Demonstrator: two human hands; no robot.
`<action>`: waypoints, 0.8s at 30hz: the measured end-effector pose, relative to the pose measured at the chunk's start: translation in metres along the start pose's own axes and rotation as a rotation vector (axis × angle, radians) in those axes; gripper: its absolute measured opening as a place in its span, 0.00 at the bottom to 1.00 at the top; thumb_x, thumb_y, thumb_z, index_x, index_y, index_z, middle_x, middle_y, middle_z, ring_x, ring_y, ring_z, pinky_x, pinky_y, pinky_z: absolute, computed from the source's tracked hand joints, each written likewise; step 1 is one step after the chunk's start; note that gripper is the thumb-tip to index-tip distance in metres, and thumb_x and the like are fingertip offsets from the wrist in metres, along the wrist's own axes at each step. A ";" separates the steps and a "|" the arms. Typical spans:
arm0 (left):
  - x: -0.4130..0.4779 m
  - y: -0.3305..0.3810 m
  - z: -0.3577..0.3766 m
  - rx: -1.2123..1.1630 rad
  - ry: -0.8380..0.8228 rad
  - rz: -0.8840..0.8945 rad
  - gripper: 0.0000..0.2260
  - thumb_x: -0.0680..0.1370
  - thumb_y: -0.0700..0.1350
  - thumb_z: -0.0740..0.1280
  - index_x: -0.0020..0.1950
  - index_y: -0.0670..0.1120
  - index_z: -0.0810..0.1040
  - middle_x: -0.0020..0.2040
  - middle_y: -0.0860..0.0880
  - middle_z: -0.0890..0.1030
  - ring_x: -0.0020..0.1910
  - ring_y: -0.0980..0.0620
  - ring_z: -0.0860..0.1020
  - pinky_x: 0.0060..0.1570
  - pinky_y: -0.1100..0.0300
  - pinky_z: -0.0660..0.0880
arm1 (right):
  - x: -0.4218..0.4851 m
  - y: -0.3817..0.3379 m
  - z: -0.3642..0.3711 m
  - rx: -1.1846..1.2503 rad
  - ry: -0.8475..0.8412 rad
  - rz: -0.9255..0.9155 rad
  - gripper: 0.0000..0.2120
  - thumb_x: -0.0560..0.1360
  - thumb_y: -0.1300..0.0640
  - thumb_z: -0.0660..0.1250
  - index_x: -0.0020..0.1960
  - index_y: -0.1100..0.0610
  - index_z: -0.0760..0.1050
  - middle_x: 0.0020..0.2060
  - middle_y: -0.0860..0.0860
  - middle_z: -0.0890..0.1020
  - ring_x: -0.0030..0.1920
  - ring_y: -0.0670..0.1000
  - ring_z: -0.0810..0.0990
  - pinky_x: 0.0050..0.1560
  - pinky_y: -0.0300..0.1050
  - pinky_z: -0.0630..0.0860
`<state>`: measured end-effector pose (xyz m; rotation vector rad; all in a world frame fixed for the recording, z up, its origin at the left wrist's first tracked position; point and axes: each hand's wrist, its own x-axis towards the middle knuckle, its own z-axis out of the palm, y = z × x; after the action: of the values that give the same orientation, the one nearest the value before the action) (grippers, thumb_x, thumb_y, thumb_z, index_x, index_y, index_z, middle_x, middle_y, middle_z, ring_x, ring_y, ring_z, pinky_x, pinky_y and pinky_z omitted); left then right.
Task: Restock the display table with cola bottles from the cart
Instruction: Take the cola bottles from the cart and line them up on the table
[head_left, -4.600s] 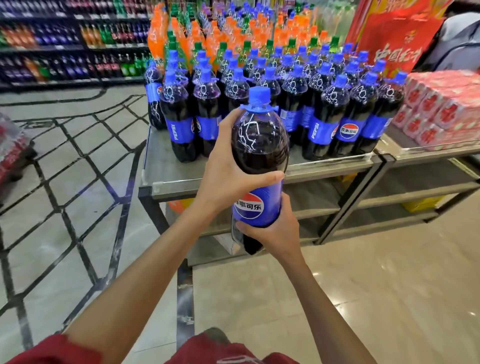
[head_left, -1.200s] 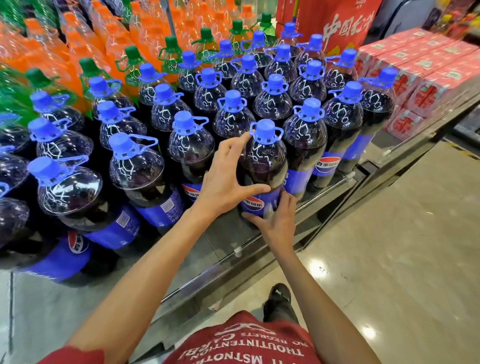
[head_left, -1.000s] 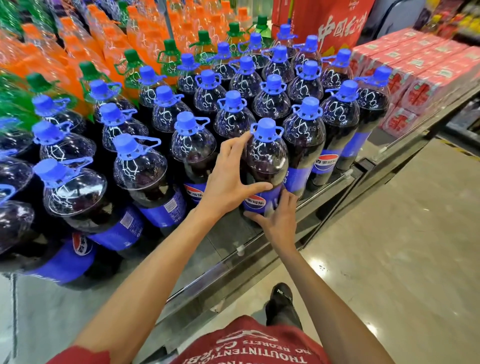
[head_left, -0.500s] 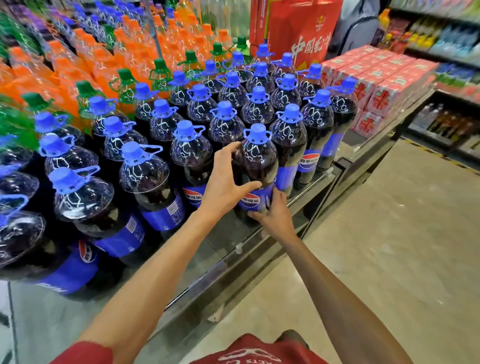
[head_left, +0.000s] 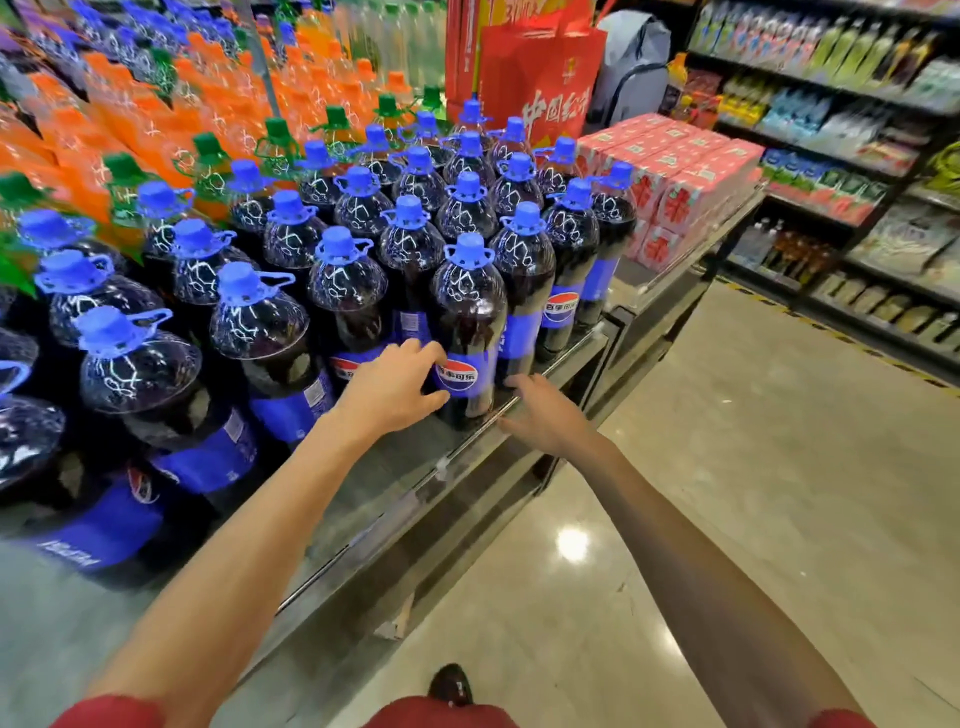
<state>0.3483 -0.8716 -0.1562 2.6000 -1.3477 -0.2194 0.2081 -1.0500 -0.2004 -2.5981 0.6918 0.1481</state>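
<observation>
A large cola bottle (head_left: 467, 322) with a blue cap and blue label stands upright near the front edge of the metal display table (head_left: 395, 483), in front of several rows of like bottles. My left hand (head_left: 392, 387) is at the bottle's label on its left side, fingers loosely bent, thumb near the lower label. My right hand (head_left: 545, 415) hovers just right of the bottle's base over the table edge, fingers relaxed and apart from the bottle. No cart is in view.
Orange and green-capped soda bottles (head_left: 218, 119) fill the table behind the colas. Red drink cartons (head_left: 685, 182) sit on the adjoining table to the right, a red bag (head_left: 540, 78) behind them. Stocked shelves (head_left: 841, 156) line the far right across a glossy floor aisle (head_left: 727, 493).
The bottle was carried to the table and set at the front row. Since half a second ago my right hand has come off its base and my left hand has slid down to the label.
</observation>
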 end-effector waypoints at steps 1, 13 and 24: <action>-0.004 0.005 0.000 0.060 -0.066 0.010 0.23 0.79 0.57 0.68 0.72 0.50 0.69 0.65 0.46 0.74 0.64 0.43 0.73 0.55 0.46 0.75 | -0.009 0.002 -0.003 -0.076 -0.022 0.005 0.33 0.76 0.45 0.70 0.76 0.56 0.65 0.68 0.57 0.72 0.68 0.59 0.72 0.65 0.55 0.73; -0.079 0.098 0.017 0.429 -0.230 0.287 0.26 0.79 0.59 0.66 0.71 0.47 0.68 0.67 0.44 0.72 0.66 0.41 0.71 0.59 0.45 0.72 | -0.182 0.034 -0.001 -0.260 -0.064 0.220 0.32 0.78 0.44 0.69 0.76 0.56 0.65 0.73 0.59 0.68 0.71 0.62 0.68 0.68 0.57 0.71; -0.116 0.219 0.003 0.440 -0.252 0.652 0.25 0.80 0.57 0.66 0.73 0.49 0.68 0.68 0.44 0.72 0.67 0.41 0.71 0.65 0.44 0.71 | -0.323 0.049 -0.018 -0.232 0.038 0.567 0.31 0.79 0.43 0.68 0.75 0.57 0.66 0.71 0.58 0.69 0.70 0.60 0.68 0.65 0.55 0.70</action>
<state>0.1090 -0.8999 -0.1000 2.3110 -2.4838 -0.1569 -0.0967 -0.9513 -0.1350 -2.5443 1.4886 0.3697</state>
